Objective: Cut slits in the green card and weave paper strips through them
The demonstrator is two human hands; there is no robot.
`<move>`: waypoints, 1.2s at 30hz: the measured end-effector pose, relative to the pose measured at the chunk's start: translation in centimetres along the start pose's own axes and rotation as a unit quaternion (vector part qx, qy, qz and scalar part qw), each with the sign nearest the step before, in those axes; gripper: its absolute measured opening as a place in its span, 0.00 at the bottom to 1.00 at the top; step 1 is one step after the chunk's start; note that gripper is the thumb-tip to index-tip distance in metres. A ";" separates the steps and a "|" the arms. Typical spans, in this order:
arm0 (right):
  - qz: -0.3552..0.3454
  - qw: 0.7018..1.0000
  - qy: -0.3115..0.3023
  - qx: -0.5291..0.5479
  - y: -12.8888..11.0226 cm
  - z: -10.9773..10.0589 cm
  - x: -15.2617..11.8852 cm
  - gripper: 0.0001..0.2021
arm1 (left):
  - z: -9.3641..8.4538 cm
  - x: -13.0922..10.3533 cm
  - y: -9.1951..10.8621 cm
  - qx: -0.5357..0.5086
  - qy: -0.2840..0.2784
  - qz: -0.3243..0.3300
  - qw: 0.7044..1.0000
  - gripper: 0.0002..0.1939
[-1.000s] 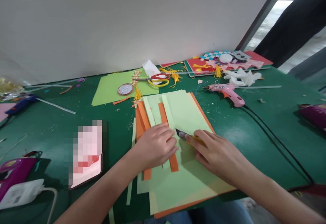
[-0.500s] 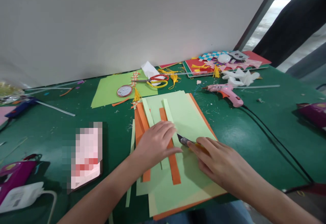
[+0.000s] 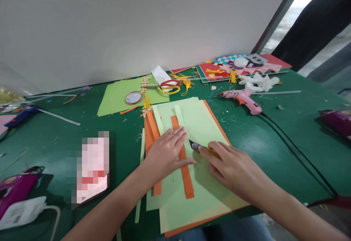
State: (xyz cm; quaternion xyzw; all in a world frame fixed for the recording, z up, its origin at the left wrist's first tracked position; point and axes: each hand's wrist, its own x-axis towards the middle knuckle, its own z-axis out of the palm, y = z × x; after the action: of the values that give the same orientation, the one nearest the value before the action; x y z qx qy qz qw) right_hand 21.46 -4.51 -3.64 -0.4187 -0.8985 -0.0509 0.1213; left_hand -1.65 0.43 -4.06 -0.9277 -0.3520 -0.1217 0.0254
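The green counter [image 3: 274,138] carries a stack of light green paper [image 3: 203,124] lying on an orange sheet [image 3: 216,118], set square in front of the person. Loose orange strips [image 3: 184,168] and pale green strips [image 3: 159,118] lie along its left side.

The cut in hand appears to run lengthwise down the green sheet. To do it well, in my judgement, the flat hand should press firmly just beside the cut line with its fingertips clear of the blade, and the knife should be drawn in one steady pull at a low angle so the paper does not tear or wander.

The left hand [image 3: 166,153] is spread open, palm down, fingers extended flat across the strips and the green sheet; it grips nothing and only pins the paper.

The right hand [image 3: 233,168] is closed around a yellow-handled craft knife [image 3: 200,148], its tip on the green sheet close beside the left fingertips.

Scissors [image 3: 170,85] and a pink glue gun [image 3: 244,100] lie further back, untouched.
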 end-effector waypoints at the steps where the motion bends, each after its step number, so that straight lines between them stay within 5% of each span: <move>1: 0.002 1.000 0.003 -0.002 0.1 0.1 0.2 0.20 | 0.0 0.0 0.0 -0.002 0.001 -0.001 1.000 0.38; 17: 0.017 1.000 0.005 -0.006 0.9 -0.2 1.4 0.19 | 0.1 0.0 0.3 -0.011 0.017 0.002 1.000 0.40; 29: -0.037 0.999 -0.004 -0.017 0.1 -1.1 -0.5 0.18 | -0.8 0.2 1.2 -0.022 0.058 0.054 0.997 0.24; 36: -0.018 1.000 -0.022 0.005 0.1 -0.6 -1.0 0.20 | -0.1 0.3 0.8 -0.031 0.031 -0.038 0.998 0.34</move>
State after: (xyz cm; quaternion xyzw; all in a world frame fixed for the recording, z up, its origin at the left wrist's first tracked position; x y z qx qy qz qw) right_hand 22.27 -5.26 -3.29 -0.4031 -0.9085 -0.0395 0.1032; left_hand -0.90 0.03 -3.84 -0.9096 -0.3824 -0.1625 0.0031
